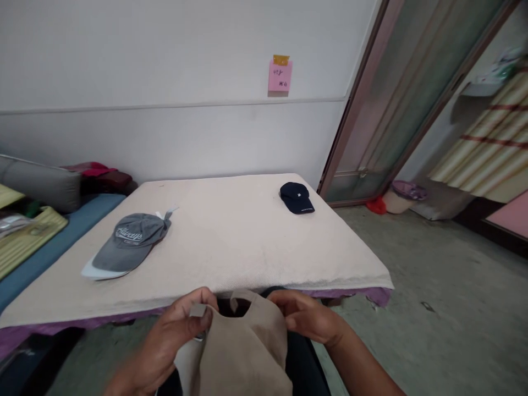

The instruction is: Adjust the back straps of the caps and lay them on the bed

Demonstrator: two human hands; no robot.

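Note:
A beige baseball cap point(243, 349) is held low in front of me, just off the table's near edge, its back opening and strap facing up. My left hand point(177, 335) pinches the strap end at the left of the opening. On the other side, my right hand point(307, 316) grips the cap's edge, with some fingers hidden behind the fabric. A grey cap with white lettering point(132, 239) lies on the left of the table, a white brim showing under its own. Farther back on the right sits a navy cap point(296, 198).
A cream cloth covers the table point(231, 236), with purple fabric point(377, 296) hanging below its edge. A pink note point(280, 76) is taped to the wall. Left are a grey cushion point(41, 181) and a blue mat point(82, 225); right, a sliding door point(371, 110) and a lined bin point(400, 198).

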